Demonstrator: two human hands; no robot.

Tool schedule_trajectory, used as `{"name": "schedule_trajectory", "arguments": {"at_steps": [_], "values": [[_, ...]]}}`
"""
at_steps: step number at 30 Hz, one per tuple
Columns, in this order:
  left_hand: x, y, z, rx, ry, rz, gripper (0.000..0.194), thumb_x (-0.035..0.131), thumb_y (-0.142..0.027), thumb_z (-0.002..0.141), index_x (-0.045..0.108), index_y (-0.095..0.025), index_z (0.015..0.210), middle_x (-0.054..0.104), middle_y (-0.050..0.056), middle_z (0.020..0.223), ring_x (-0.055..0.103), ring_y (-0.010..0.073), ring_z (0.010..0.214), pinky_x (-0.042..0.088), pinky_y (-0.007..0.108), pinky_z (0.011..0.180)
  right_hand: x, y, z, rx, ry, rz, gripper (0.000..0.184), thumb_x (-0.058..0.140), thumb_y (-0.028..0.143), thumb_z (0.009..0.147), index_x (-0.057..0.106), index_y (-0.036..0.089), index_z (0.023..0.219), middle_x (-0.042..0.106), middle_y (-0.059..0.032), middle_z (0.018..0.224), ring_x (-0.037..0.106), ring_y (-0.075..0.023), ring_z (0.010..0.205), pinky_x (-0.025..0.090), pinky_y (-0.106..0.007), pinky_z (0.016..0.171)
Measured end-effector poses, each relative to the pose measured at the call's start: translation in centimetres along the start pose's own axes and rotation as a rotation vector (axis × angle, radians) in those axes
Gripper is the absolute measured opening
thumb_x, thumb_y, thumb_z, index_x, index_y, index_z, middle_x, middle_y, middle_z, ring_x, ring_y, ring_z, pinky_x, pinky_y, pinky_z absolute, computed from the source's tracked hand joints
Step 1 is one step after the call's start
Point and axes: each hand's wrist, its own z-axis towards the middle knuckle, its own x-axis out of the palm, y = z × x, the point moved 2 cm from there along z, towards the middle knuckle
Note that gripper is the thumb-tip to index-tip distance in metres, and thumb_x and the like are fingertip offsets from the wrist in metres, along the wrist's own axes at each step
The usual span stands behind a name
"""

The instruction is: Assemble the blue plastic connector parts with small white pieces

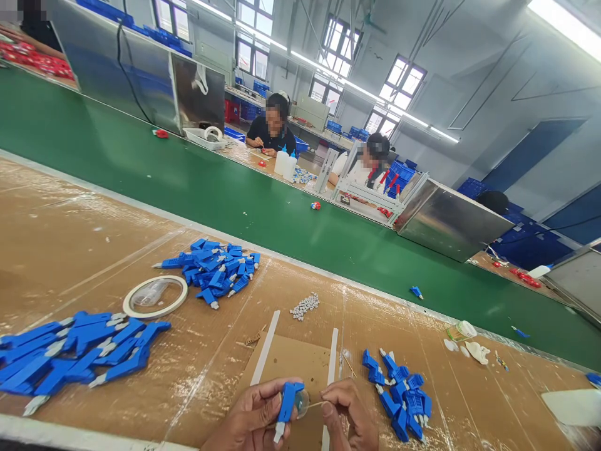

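Blue plastic connector body with white tip sits at 6 o'clock, pinched in left hand; right hand pinches a thin pin against it. Finished-looking pile at 9 o'clock, loose blue housings at 11, more at 3: work partway.

A blue plastic connector with a white tip shows against the brown taped cardboard surface. Heaps of the same blue connectors lie beside a cluster of small white ferrules and a white tape ring. The conveyor belt is plain green.
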Motion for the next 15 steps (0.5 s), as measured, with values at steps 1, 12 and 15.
{"name": "schedule_trajectory", "arguments": {"at_steps": [1,12,15], "values": [[-0.1,0.0,0.0,-0.001,-0.002,-0.005,0.048,0.099,-0.036,0.055,0.083,-0.011,0.094,0.075,0.008,0.066,0.065,0.0116,0.051,0.046,0.017,0.045,0.2,-0.2,0.0,-0.018,0.025,-0.025,0.032,0.059,0.046,0.101,0.072,0.023,0.082,0.067,-0.0036,0.076,0.064,-0.0189,0.068,0.050,-0.026,0.056],[0.0,-1.0,-0.4,0.033,-0.012,-0.047,0.049,0.101,-0.034,0.051,0.083,-0.011,0.090,0.073,0.006,0.066,0.063,0.0095,0.052,0.046,0.015,0.046,0.5,-1.3,0.1,-0.033,0.121,-0.171,0.027,0.055,0.040,0.103,0.075,0.022,0.101,0.067,-0.0049,0.083,0.062,-0.0158,0.059,0.051,-0.024,0.048],[0.3,-1.1,-0.6,0.028,-0.039,-0.045,0.050,0.101,-0.034,0.050,0.083,-0.010,0.089,0.073,0.006,0.065,0.063,0.0095,0.050,0.046,0.015,0.045,-0.3,-0.2,0.3,-0.069,0.071,-0.161,0.024,0.058,0.040,0.102,0.072,0.026,0.115,0.070,-0.0056,0.087,0.065,-0.0171,0.062,0.053,-0.024,0.048]]}}
